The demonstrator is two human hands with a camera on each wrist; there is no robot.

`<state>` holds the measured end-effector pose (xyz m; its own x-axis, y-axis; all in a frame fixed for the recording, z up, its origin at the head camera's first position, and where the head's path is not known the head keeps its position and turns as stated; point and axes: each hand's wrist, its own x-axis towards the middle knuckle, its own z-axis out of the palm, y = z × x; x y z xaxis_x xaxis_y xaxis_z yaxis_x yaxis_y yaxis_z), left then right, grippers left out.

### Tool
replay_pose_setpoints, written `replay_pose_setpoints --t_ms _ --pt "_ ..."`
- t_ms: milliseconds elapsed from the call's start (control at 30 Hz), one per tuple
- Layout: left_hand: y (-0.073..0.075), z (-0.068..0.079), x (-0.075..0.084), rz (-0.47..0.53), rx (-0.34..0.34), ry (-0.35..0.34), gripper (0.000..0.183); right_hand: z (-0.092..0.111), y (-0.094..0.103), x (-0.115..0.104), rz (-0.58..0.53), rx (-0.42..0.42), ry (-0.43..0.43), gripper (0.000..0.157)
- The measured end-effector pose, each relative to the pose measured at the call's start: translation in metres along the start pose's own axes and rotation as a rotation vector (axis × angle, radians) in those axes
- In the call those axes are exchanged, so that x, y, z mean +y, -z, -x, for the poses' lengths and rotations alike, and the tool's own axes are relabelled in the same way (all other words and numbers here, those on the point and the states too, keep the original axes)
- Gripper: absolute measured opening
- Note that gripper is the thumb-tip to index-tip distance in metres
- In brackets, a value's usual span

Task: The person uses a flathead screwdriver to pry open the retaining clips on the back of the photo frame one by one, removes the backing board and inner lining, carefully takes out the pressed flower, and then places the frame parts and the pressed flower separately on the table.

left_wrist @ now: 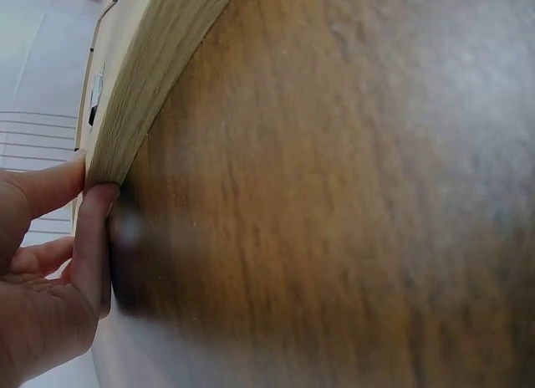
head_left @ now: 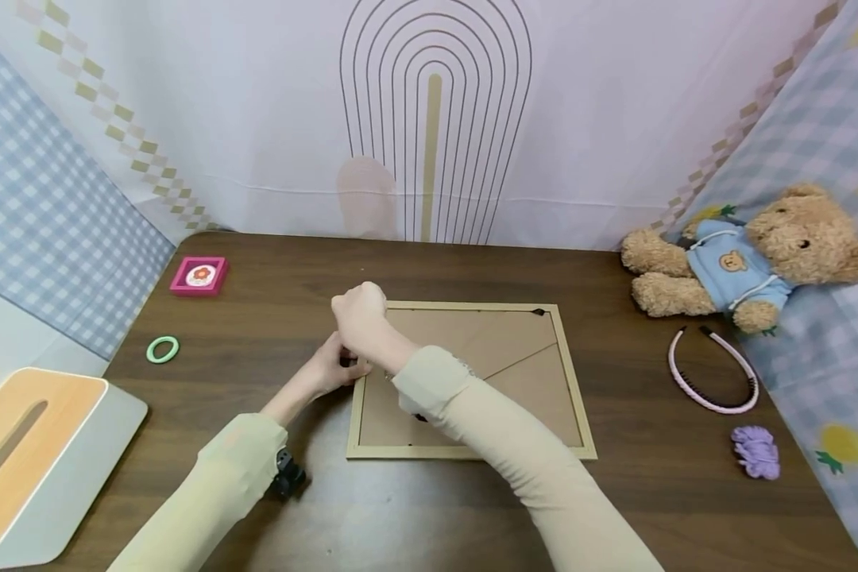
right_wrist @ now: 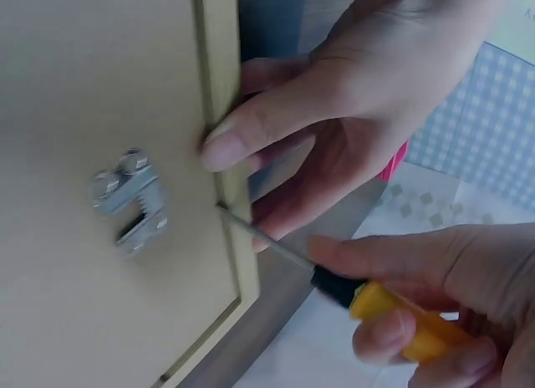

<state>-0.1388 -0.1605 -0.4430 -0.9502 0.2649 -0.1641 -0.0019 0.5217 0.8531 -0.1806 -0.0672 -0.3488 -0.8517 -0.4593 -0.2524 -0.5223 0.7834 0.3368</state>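
A light wood picture frame (head_left: 472,453) lies on the table with its brown backing board (head_left: 415,381) facing up. My left hand (head_left: 325,369) pinches the frame's left rail, thumb on top and a finger against its outer side, as the left wrist view shows. A screwdriver (right_wrist: 422,329) with a yellow and black handle is gripped in my right hand (head_left: 363,318). Its thin metal tip touches the inner edge of the rail, close to a corner and beside my left fingers. Small silvery metal pieces (right_wrist: 134,200) rest on the backing board. In the head view my right hand hides the screwdriver.
Left on the dark wood table (head_left: 257,270) are a pink square box (head_left: 180,278), a green ring (head_left: 150,351) and a white box with a slotted wooden lid (head_left: 89,469). To the right are a teddy bear (head_left: 808,238), a headband (head_left: 715,407) and a purple scrunchie (head_left: 756,451).
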Motion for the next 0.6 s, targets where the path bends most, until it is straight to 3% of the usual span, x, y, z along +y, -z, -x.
replay_pose_setpoints --t_ms 67,133,367,467,600 --pt "-0.002 -0.001 0.001 0.036 0.0 0.054 0.057 0.003 -0.009 0.013 -0.05 -0.006 0.005 0.015" --pt "-0.003 -0.002 0.001 0.065 0.001 0.099 0.066 0.008 -0.024 0.033 -0.179 0.001 0.012 0.021" --pt "-0.002 -0.002 0.003 0.089 -0.025 0.127 0.074 0.033 -0.087 0.096 -0.65 0.056 -0.083 0.025" --pt "-0.001 -0.002 0.002 0.088 -0.03 0.141 0.074 0.042 -0.103 0.108 -0.749 0.072 -0.104 0.028" --pt "-0.002 -0.005 0.001 0.081 -0.031 0.154 0.074 0.053 -0.116 0.118 -0.791 0.083 -0.12 0.03"
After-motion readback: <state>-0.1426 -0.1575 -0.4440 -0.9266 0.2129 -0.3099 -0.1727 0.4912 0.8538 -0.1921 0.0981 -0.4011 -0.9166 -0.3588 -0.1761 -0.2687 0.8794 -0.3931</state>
